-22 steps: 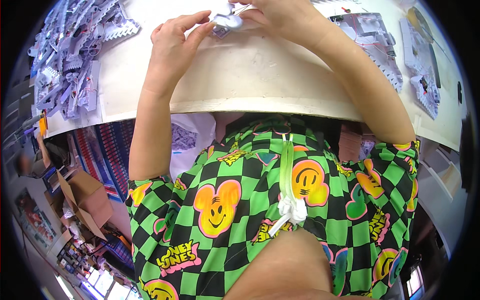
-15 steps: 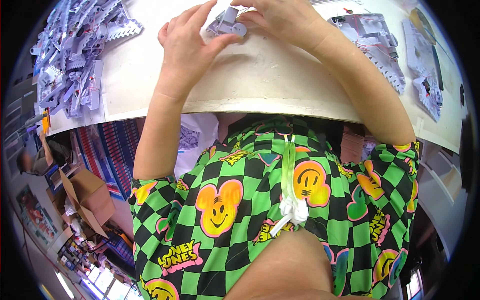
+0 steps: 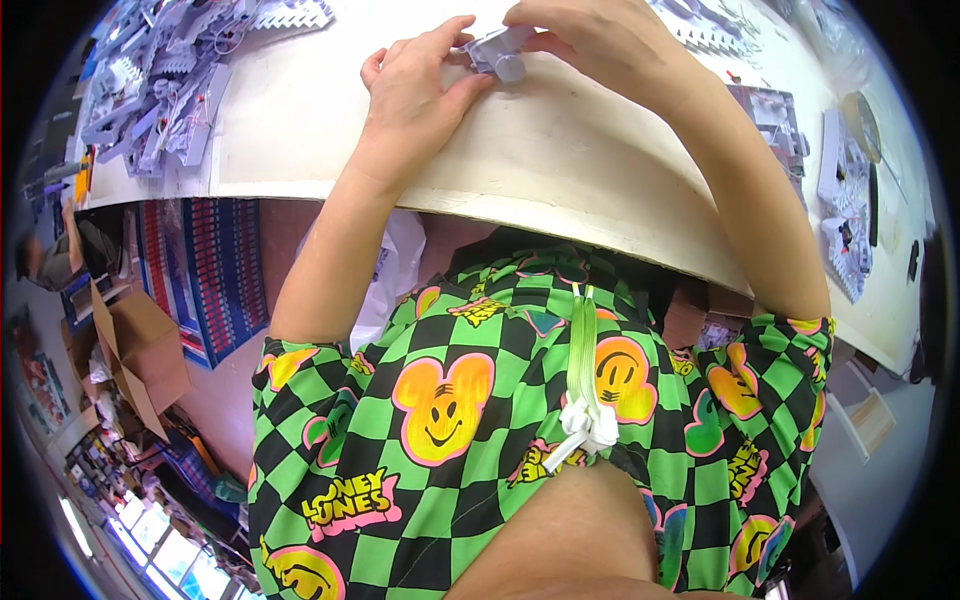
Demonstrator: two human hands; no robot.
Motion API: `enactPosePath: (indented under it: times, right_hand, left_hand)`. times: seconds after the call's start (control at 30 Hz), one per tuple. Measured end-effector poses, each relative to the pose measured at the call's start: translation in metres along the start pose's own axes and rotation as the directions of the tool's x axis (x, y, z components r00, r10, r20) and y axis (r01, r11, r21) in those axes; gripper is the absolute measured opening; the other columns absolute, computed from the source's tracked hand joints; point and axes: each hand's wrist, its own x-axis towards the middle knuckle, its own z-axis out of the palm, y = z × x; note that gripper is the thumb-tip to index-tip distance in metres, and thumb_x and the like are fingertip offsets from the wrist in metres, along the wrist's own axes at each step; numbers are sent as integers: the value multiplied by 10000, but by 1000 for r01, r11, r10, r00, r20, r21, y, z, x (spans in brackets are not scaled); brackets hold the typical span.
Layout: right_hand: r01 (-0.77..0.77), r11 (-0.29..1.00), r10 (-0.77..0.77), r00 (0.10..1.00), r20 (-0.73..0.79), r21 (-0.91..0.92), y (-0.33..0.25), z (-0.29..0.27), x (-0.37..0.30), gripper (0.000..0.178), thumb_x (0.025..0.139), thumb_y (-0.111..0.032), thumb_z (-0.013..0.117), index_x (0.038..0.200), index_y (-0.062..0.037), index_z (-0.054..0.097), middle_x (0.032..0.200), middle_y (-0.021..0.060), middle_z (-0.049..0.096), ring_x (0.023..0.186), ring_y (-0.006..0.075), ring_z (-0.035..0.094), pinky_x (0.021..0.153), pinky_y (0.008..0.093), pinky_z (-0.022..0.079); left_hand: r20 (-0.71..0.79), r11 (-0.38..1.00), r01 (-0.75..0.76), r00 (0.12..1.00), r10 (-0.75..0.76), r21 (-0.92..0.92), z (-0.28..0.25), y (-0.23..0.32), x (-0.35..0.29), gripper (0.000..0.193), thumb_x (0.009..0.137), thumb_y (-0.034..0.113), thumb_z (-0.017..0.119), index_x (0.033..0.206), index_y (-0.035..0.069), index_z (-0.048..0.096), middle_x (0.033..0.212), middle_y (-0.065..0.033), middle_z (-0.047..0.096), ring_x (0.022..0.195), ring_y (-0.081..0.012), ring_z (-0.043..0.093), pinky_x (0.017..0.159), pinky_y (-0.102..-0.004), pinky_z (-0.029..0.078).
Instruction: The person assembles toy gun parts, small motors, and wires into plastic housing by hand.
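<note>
A small light-grey plastic assembly (image 3: 497, 52) with a short round end is held just above the white table (image 3: 330, 120), near the top of the picture. My left hand (image 3: 422, 95) grips it from the left, with the thumb pressed against its near side and the index finger over the far side. From the right, my right hand (image 3: 590, 38) reaches over it, its fingertips bent together at the assembly's upper right. What those fingertips pinch is hidden or too small to name.
Many grey plastic parts with thin wires (image 3: 165, 100) are heaped at the left. More wired grey parts (image 3: 775, 120) lie beyond my right forearm, and a long grey piece (image 3: 845, 200) is at the far right. An open cardboard box (image 3: 140, 350) stands below left; a person (image 3: 60, 250) is farther off.
The grey assembly has turned in my hands, its round end now facing more toward me. The whole view has shifted, so hands and table appear farther right.
</note>
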Motion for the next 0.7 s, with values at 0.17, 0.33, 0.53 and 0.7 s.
enactPosePath:
  times: [0.17,0.33,0.53,0.7]
  right_hand:
    - [-52,998,52,999,-13,20,-7,1,5,138,781,-189,689,901,-126,660,841,38,656,862,227,617,775,364,416]
    - [-128,992,128,991,34,5,-33,-4,14,164,799,-218,681,922,-110,683,893,59,656,922,235,591,808,370,409]
    - [-116,993,116,993,24,-8,-42,14,14,186,824,-231,683,970,-118,705,890,31,648,903,231,588,789,376,414]
    - [-111,994,110,993,43,21,-45,14,18,182,823,-220,685,967,-111,705,894,36,650,898,240,585,788,379,411]
  left_hand:
    - [-32,998,3,999,-1,60,-15,-2,-10,563,765,186,740,1282,76,545,1060,-90,668,990,-223,606,953,-403,365]
    - [27,995,94,995,-93,-19,-23,-15,-20,611,776,185,722,1332,75,495,1084,-96,655,1068,-238,587,1021,-521,267]
    - [47,991,74,996,-69,-111,-31,-22,-24,582,805,173,677,1346,72,486,1063,-86,671,1054,-224,603,1030,-559,243]
    - [52,991,78,996,-73,-108,-28,-23,-26,566,805,153,647,1339,57,487,1062,-86,674,1048,-230,603,1032,-565,243]
